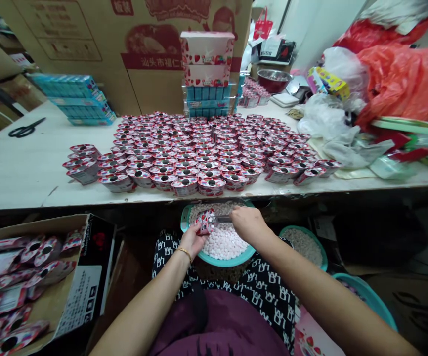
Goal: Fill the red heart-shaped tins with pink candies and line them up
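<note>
My left hand (192,241) is wrapped round a small pink strawberry-print carton (202,222), tilted over the basin. My right hand (249,223) is closed on a scoop (222,218), grey and narrow; its tip meets the carton's opening, where a few white pieces show. Below both hands sits a turquoise basin (226,264), filled with small pale pink and white candies (226,243). Part of the scoop's handle is hidden inside my right fist.
Rows of matching cartons (186,170) with round holes on top stand along the table (21,168). A cardboard box (65,296) of cartons is at lower left. Scissors (26,128), blue packs (76,101) and plastic bags (328,118) lie around. Another basin (321,252) stands right.
</note>
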Available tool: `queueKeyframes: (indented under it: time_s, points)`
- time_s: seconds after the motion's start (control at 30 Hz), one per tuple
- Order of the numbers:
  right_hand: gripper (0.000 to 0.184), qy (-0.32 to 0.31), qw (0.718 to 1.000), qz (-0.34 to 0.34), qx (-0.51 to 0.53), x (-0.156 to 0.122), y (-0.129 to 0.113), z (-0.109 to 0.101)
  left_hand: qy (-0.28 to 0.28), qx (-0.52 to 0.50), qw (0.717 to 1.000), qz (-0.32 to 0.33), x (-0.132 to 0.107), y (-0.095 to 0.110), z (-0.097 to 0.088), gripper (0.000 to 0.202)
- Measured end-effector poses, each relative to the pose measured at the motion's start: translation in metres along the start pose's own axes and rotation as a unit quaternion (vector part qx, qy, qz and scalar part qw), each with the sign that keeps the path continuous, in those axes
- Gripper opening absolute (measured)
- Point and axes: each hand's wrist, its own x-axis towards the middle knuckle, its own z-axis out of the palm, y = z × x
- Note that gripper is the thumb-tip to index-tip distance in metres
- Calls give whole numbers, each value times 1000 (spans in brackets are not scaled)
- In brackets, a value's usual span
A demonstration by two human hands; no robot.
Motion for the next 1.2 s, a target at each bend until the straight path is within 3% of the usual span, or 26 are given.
queueKeyframes:
  time_s: [0.13, 0.27, 0.43, 0.67, 0.77, 0.87, 0.93, 1.0, 1.1, 1.2]
  points:
    - [30, 7, 999, 41, 11, -11, 15, 1, 7, -31, 999, -17, 2, 5, -1, 10]
    - [34, 5, 994, 100, 43, -27, 36, 19, 25, -66, 996, -61, 0, 1, 1, 12]
    - [34, -7, 990, 125, 65, -36, 48, 47, -18, -63, 991, -113, -4, -9, 2, 16]
    - [37, 120, 985, 95, 80, -35, 35, 54, -28, -35, 994, -102, -3, -3, -3, 20]
    - [37, 135, 989, 54, 38, -33, 26, 51, -25, -39, 992, -113, -6, -4, 0, 20]
    - [37, 173, 982, 61, 53, -33, 28, 54, -19, -34, 995, -91, -16, -1, -2, 16]
    - [35, 193, 974, 73, 95, -35, 38, 63, -32, -21, 999, -29, -29, 15, -10, 14]
    - [34, 184, 969, 68, 153, -37, 50, 79, -44, -10, 997, 68, -47, 47, -26, 14]
    - [32, 150, 959, 58, 232, -36, 69, 113, -12, -12, 980, 201, -78, 124, -59, 13]
    - [33, 127, 950, 71, 276, -32, 78, 145, 63, -39, 955, 288, -100, 214, -91, 12]
